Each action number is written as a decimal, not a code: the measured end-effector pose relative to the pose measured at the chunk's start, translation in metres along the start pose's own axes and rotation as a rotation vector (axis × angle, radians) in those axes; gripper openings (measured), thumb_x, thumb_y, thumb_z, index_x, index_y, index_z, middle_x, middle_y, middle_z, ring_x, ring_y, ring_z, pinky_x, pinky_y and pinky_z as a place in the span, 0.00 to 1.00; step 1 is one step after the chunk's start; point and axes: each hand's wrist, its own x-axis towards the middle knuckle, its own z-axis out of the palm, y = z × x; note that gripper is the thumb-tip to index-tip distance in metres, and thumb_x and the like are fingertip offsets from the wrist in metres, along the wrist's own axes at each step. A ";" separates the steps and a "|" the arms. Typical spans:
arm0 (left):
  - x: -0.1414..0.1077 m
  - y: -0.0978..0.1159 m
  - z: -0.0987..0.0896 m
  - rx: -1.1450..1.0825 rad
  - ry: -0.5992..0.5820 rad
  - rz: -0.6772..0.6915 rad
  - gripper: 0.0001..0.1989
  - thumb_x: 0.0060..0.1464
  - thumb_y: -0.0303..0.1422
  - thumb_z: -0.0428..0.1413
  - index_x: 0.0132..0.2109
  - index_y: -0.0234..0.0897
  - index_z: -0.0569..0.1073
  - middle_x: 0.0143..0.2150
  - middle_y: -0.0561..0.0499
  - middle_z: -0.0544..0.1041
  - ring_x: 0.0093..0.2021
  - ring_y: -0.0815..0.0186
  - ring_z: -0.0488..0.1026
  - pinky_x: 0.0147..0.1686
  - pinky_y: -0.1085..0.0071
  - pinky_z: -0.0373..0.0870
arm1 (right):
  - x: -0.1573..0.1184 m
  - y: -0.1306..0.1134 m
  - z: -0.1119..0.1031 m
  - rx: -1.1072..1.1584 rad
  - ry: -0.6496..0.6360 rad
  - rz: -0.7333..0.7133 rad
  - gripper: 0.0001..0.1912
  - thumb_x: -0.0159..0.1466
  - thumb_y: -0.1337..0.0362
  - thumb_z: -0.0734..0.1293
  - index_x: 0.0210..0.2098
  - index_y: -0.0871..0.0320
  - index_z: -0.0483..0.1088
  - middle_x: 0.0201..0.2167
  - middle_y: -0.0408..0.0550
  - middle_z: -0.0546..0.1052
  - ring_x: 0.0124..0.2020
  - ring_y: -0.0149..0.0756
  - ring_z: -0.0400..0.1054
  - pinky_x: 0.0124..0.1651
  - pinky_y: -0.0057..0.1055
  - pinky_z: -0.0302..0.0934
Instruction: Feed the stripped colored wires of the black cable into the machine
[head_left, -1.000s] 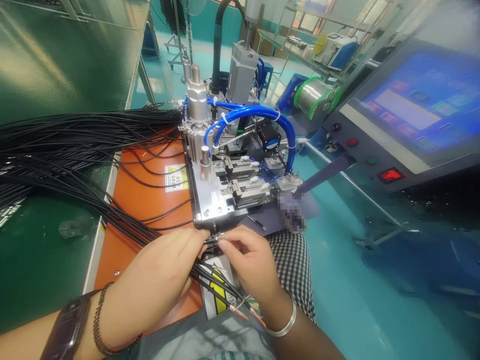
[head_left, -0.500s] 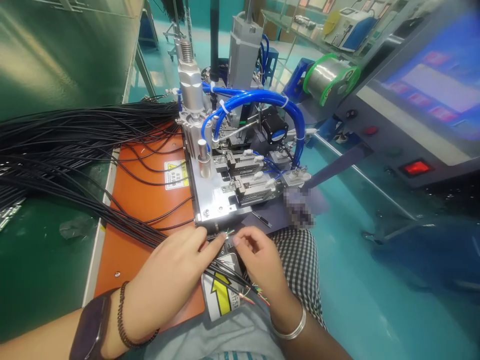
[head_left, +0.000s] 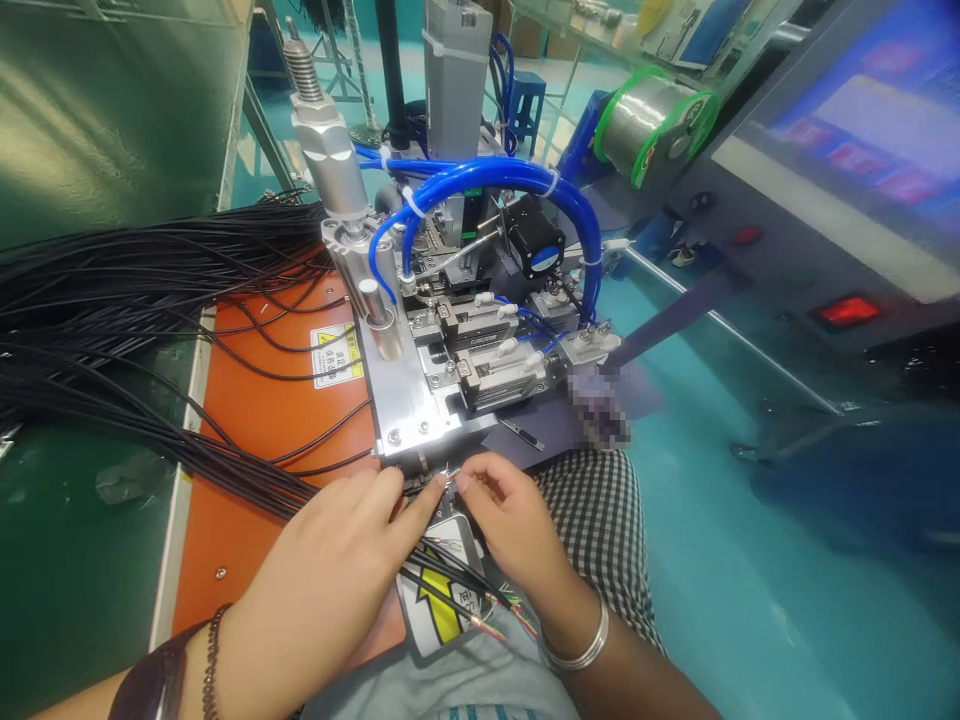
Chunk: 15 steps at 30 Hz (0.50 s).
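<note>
My left hand (head_left: 322, 570) lies over several black cables (head_left: 352, 510) and grips them at the front edge of the metal plate of a wire-processing machine (head_left: 397, 390). My right hand (head_left: 510, 520) pinches the thin coloured wire ends (head_left: 450, 482) sticking out of a cable, right next to my left fingertips. Both hands sit close together, and the fingers hide the cable ends' entry into the machine. More stripped cable ends (head_left: 499, 615) hang down over my lap, beyond a yellow-arrow label (head_left: 436, 600).
A large bundle of black cables (head_left: 135, 290) crosses an orange mat (head_left: 277, 400) on the green bench to the left. Blue pneumatic tubes (head_left: 487, 175) arch over the machine. A wire spool (head_left: 652, 125) and a control panel with a screen (head_left: 847, 130) stand to the right.
My fingertips have moved closer together and now meet at the thin wire ends. The whole view has shifted as my head turned, and the machine appears further left.
</note>
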 end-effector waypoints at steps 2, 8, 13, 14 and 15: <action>-0.001 0.002 -0.001 0.045 -0.009 0.000 0.30 0.49 0.22 0.53 0.61 0.32 0.66 0.34 0.49 0.63 0.32 0.62 0.62 0.30 0.65 0.67 | 0.001 -0.001 0.000 -0.027 -0.005 0.003 0.07 0.63 0.62 0.64 0.31 0.58 0.70 0.28 0.42 0.71 0.30 0.33 0.64 0.34 0.30 0.58; -0.001 0.007 -0.003 0.113 -0.057 -0.015 0.31 0.48 0.19 0.54 0.60 0.32 0.67 0.34 0.49 0.63 0.33 0.63 0.63 0.31 0.64 0.70 | 0.007 -0.006 0.000 -0.006 -0.042 0.067 0.06 0.60 0.63 0.65 0.29 0.58 0.68 0.25 0.40 0.68 0.27 0.32 0.61 0.31 0.29 0.56; 0.001 0.008 -0.005 0.110 -0.093 -0.030 0.31 0.46 0.21 0.55 0.60 0.33 0.68 0.35 0.49 0.64 0.34 0.62 0.64 0.33 0.63 0.72 | 0.007 -0.010 -0.002 0.035 -0.057 0.057 0.06 0.61 0.62 0.64 0.33 0.58 0.70 0.28 0.42 0.70 0.29 0.33 0.62 0.33 0.30 0.58; 0.002 0.008 -0.006 0.110 -0.098 -0.035 0.32 0.45 0.21 0.55 0.60 0.33 0.68 0.35 0.49 0.64 0.34 0.62 0.64 0.33 0.62 0.72 | 0.007 -0.010 -0.001 0.035 -0.055 0.048 0.06 0.61 0.62 0.64 0.34 0.58 0.70 0.28 0.42 0.70 0.29 0.33 0.63 0.34 0.30 0.58; 0.003 0.009 -0.006 0.112 -0.104 -0.037 0.33 0.44 0.22 0.56 0.60 0.34 0.68 0.35 0.49 0.64 0.34 0.61 0.64 0.33 0.62 0.73 | 0.007 -0.011 -0.001 0.028 -0.051 0.039 0.06 0.61 0.62 0.64 0.33 0.58 0.70 0.28 0.42 0.70 0.29 0.33 0.62 0.34 0.30 0.58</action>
